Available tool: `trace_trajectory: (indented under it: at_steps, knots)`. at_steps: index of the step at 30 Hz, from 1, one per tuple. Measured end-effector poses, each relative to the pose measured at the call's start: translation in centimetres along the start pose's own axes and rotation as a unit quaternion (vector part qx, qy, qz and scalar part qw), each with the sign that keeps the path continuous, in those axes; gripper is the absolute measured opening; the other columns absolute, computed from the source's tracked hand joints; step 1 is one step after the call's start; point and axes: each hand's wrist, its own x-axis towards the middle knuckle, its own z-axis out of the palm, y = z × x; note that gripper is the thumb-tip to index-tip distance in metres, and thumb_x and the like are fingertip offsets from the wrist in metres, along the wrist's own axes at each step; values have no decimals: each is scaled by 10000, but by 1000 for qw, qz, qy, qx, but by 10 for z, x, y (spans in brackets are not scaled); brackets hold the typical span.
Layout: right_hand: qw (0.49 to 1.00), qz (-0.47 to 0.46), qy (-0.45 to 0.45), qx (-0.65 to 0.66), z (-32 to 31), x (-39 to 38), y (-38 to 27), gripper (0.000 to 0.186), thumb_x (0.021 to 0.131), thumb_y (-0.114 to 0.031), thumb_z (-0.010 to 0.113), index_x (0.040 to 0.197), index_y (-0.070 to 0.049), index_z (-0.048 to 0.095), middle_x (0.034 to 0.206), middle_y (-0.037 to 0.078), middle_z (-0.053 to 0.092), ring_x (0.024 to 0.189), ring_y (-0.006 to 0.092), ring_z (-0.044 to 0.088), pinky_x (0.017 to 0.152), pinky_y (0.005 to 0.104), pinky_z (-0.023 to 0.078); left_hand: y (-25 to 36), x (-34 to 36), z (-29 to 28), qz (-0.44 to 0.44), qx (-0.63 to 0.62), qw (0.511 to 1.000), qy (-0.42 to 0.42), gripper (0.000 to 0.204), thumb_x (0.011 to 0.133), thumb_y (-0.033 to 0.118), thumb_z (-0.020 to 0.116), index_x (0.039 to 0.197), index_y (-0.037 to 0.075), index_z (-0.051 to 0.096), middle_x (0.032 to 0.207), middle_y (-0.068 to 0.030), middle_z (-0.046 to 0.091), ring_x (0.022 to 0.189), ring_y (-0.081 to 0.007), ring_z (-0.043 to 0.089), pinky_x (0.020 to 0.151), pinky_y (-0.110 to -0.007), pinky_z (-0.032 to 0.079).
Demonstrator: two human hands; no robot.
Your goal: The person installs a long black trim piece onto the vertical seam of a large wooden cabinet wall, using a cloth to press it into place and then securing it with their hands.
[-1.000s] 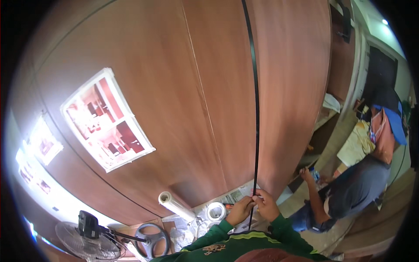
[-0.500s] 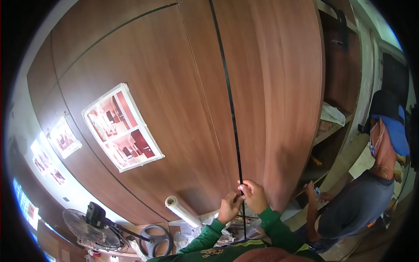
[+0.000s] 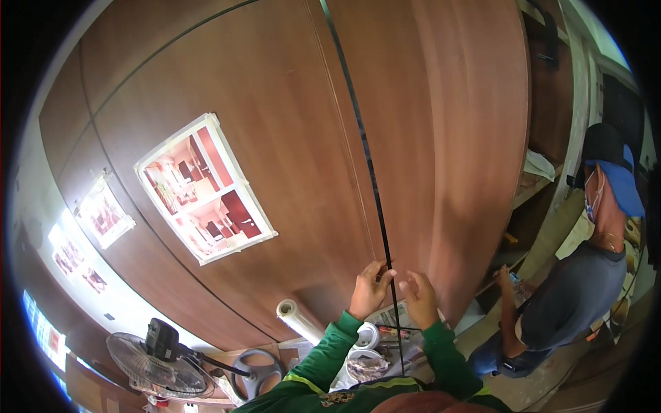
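A thin black strip runs down the seam of a tall brown wood panel wall. My left hand presses its fingertips against the strip near its lower part. Just to the right, my right hand hovers with fingers spread, close to the strip but apart from it. Both arms wear green sleeves. The strip's loose lower end hangs down between my forearms.
A taped picture sheet hangs on the wall at left, with smaller ones beyond. Below lie a plastic film roll, tape rolls and a floor fan. A person in a blue cap crouches at right by open shelves.
The view has swung so the wall and strip sit further right. My hands have moved a little up the strip and my right hand has opened off it.
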Motion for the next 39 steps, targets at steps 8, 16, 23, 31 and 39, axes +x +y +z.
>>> trace_trajectory:
  at_steps: [8, 16, 23, 31, 39]
  knots:
    - [991, 124, -47, 17, 13, -47, 49, 322, 901, -151, 679, 1156, 27, 595, 1017, 141, 620, 896, 237, 641, 785, 347, 519, -12, 26, -16, 14, 4, 1000, -9, 261, 929, 131, 687, 1100, -55, 624, 833, -111, 630, 728, -135, 585, 654, -287, 501]
    - [992, 89, -87, -17, 16, -46, 54, 224, 901, -130, 652, 1048, 38, 656, 974, 181, 645, 859, 280, 647, 760, 357, 515, 17, 40, -17, 25, -12, 1000, 2, 260, 941, 138, 685, 1098, -56, 611, 842, -53, 635, 758, -89, 585, 675, -256, 513]
    - [986, 114, -114, 38, 23, -38, 71, 207, 908, -162, 643, 970, 32, 682, 880, 167, 645, 767, 282, 630, 693, 360, 491, 28, 74, -27, 48, 15, 999, 13, 280, 950, 157, 679, 1131, -47, 611, 852, -28, 610, 752, -77, 571, 661, -252, 506]
    - [981, 91, -167, 30, 19, -26, 86, 269, 927, -221, 606, 836, 31, 629, 730, 165, 595, 677, 276, 597, 642, 374, 465, 56, 128, -37, 61, -43, 997, 20, 297, 965, 165, 662, 1156, -49, 584, 854, -13, 612, 730, -59, 547, 610, -237, 468]
    - [978, 86, -184, 45, -1, -43, 89, 258, 952, -211, 592, 852, 21, 646, 741, 136, 605, 679, 253, 583, 645, 361, 459, 155, 206, -61, 149, -66, 986, 34, 337, 975, 206, 648, 1176, -55, 576, 886, -27, 608, 712, -77, 556, 588, -240, 479]
